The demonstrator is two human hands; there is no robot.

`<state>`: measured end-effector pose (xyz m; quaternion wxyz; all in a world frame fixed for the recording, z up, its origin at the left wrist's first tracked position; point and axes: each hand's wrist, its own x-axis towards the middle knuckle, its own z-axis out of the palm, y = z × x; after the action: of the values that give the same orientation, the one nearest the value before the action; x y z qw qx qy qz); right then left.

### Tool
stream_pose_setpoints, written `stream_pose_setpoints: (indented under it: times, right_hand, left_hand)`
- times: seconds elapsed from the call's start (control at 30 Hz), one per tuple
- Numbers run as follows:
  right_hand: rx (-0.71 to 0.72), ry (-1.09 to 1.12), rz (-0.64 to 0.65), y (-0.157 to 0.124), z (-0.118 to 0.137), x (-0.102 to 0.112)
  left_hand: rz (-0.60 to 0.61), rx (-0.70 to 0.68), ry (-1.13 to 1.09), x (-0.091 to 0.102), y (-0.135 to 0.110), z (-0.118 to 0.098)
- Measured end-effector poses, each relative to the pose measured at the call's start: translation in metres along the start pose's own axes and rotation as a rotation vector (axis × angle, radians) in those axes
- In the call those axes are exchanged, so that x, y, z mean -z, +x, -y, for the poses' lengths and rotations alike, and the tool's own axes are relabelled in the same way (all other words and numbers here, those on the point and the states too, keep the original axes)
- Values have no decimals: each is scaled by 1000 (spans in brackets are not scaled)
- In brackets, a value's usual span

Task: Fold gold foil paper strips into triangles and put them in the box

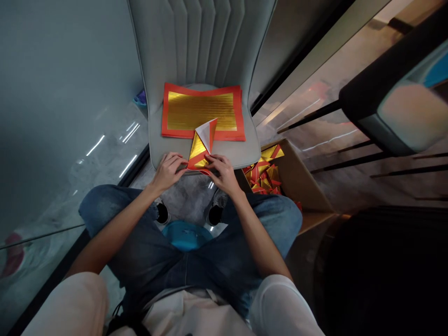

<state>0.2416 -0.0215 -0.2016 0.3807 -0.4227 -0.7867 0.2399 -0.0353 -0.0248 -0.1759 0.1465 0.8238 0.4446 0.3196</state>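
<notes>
Between my hands is a partly folded sheet of joss paper (198, 150), gold and red outside, with a white inner face showing at its upper folded point. My left hand (170, 169) pinches its lower left corner between thumb and fingers. On the other side, my right hand (222, 172) grips the lower right edge, fingers resting on the gold face. Behind it, a stack of flat joss paper sheets (201, 109) with gold centres and red borders lies on the grey chair seat (250, 151). The folded sheet's tip overlaps the stack's front edge.
An open cardboard box (306, 191) to the right of the chair holds several folded red-and-gold papers (264, 175). A blue stool (187, 234) shows between my legs. Another chair (395, 102) with dark legs stands at right. A glossy panel (70, 93) runs along the left.
</notes>
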Motion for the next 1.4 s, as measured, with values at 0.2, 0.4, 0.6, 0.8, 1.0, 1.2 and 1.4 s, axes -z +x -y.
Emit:
stream_pose_setpoints:
  times: [0.2,0.4,0.6,0.8,1.0,1.2,1.4]
  right_hand:
    - [22,-21,2,-2,-1,0]
    - [2,-10,11,0,4,2]
    - [-83,-61,-156,9,18,-2]
    - [-224,-125,-198,15,18,-8]
    - [-310,-157,-174,15,16,-9]
    - [-327,-186,-106,16,20,-8]
    - [-323,-264,-36,17,26,-5]
  left_hand:
    - [-9,2,-10,-6,-7,-3]
    - [55,-19,7,-5,2,-1]
    - [96,11,22,-4,11,-8]
    - [43,30,36,-10,12,-15]
    - [-46,12,55,-19,8,-30]
    - [5,-64,121,-30,1,-37]
    - [28,-74,180,-32,-1,-35]
